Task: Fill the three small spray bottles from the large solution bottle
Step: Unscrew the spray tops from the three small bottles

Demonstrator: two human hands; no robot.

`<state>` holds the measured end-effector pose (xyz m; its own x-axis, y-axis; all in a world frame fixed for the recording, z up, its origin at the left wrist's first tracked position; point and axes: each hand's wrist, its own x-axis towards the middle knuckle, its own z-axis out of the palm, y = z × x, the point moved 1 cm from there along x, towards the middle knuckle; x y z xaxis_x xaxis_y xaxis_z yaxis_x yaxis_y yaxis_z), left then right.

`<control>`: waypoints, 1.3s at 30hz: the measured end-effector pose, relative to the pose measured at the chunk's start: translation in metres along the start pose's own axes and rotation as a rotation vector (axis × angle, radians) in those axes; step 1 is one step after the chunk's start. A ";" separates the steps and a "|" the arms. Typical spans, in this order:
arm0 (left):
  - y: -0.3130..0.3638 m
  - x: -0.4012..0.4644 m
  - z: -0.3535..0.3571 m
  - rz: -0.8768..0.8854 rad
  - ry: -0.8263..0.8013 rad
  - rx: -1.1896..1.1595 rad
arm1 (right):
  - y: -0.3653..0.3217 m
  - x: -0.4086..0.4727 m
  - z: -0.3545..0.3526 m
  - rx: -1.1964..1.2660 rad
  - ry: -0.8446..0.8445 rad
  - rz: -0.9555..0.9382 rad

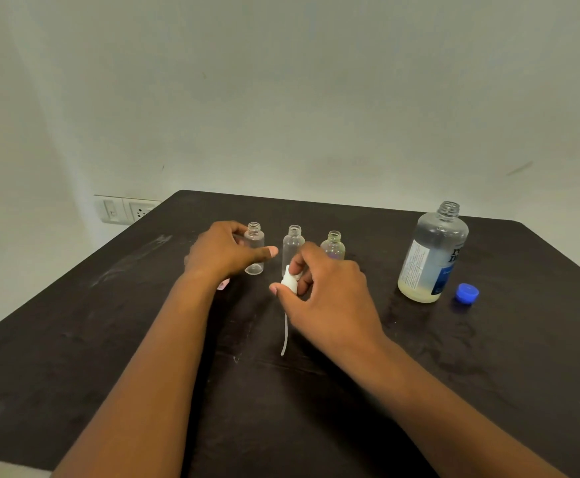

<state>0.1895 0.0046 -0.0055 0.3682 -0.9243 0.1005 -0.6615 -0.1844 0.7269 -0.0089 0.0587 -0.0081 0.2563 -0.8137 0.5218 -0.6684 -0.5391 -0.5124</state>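
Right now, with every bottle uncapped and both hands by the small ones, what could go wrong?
1. The left hand holds the left small bottle loosely; its light neighbours, the middle bottle and right bottle, could tip if bumped.
2. The large solution bottle stands open, its blue cap off; a knock may spill it.
3. The right hand pinches the white sprayer; its tube trails on the table and might pick up dirt.

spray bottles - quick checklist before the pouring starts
1. All three small spray bottles uncapped: left, middle, right show open necks: ok.
2. Large solution bottle open, blue cap off beside it: ok.
3. Solution left in it: only a shallow layer at the bottom: cannot tell if enough.
4. Right hand free to pour: holds a white spray head: not ok.
5. Left hand steadying the left bottle: ok.
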 end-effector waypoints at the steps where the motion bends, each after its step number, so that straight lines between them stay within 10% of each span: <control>1: 0.001 0.000 -0.004 -0.001 -0.029 0.023 | 0.001 0.000 0.000 -0.019 -0.021 0.009; 9: -0.012 0.003 -0.049 -0.118 -0.146 0.312 | 0.008 0.005 -0.001 -0.073 -0.097 0.090; 25: -0.006 -0.005 -0.027 -0.281 -0.544 0.015 | 0.009 0.006 0.005 -0.273 -0.198 0.098; 39: 0.006 -0.011 -0.015 -0.211 -0.518 -0.087 | 0.013 0.008 0.009 -0.305 -0.151 0.045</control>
<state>0.1918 0.0183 0.0080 0.1037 -0.9175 -0.3840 -0.5441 -0.3755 0.7503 -0.0092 0.0430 -0.0164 0.3071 -0.8705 0.3845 -0.8534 -0.4307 -0.2935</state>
